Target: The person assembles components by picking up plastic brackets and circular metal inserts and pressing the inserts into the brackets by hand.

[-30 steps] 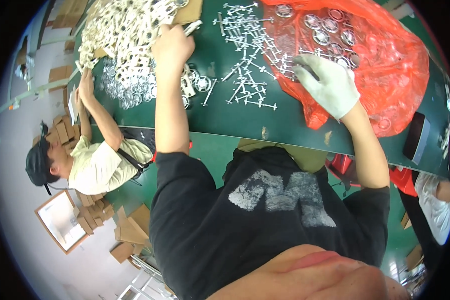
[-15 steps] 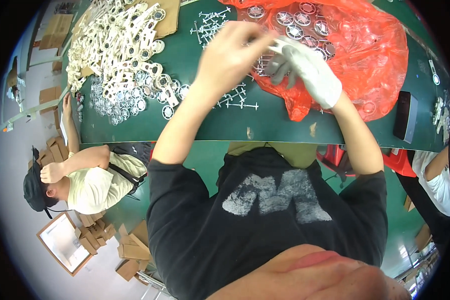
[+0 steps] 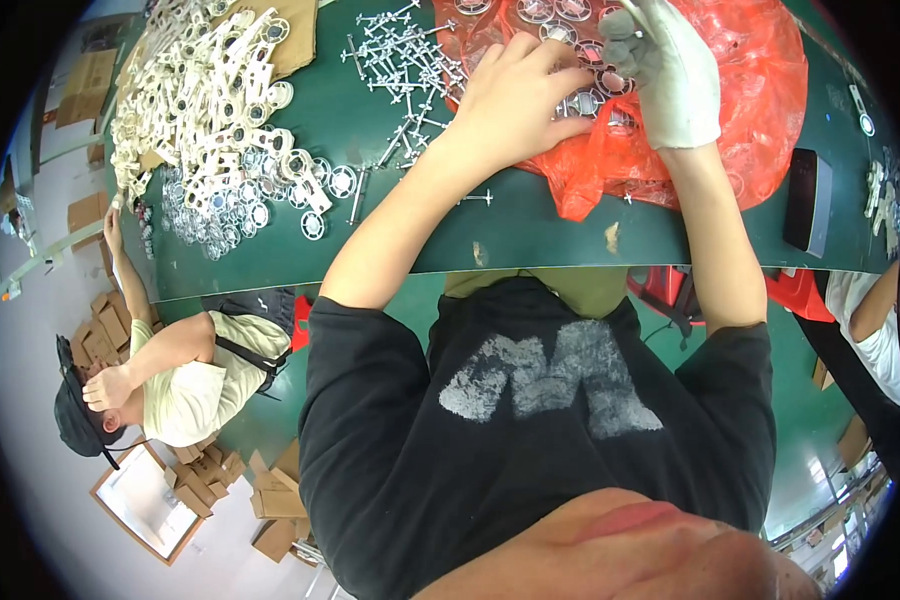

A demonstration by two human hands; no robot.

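Observation:
My bare left hand (image 3: 520, 100) reaches over a red plastic bag (image 3: 755, 100), its fingers apart and its thumb stretched to the right. Its fingertips are at the round spoked discs (image 3: 582, 100) lying on the bag; no disc shows in its grasp. My right hand (image 3: 678, 85) wears a whitish glove with grey fingers. It is raised over the bag near the top edge of the view, with its fingers curled in; whatever they hold is hidden. Left of the bag lies a loose pile of thin silver cross-shaped pins (image 3: 400, 70).
Cream-coloured parts with round ends (image 3: 210, 100) are heaped on the left of the green table (image 3: 370, 240), with clear round pieces (image 3: 210, 210) in front. A dark phone-like slab (image 3: 808, 200) lies at the right. Another person (image 3: 180, 385) is at the left.
My left hand has come away from my right hand and down to the discs on the bag. The gloved right hand has moved up and right. The view has shifted slightly.

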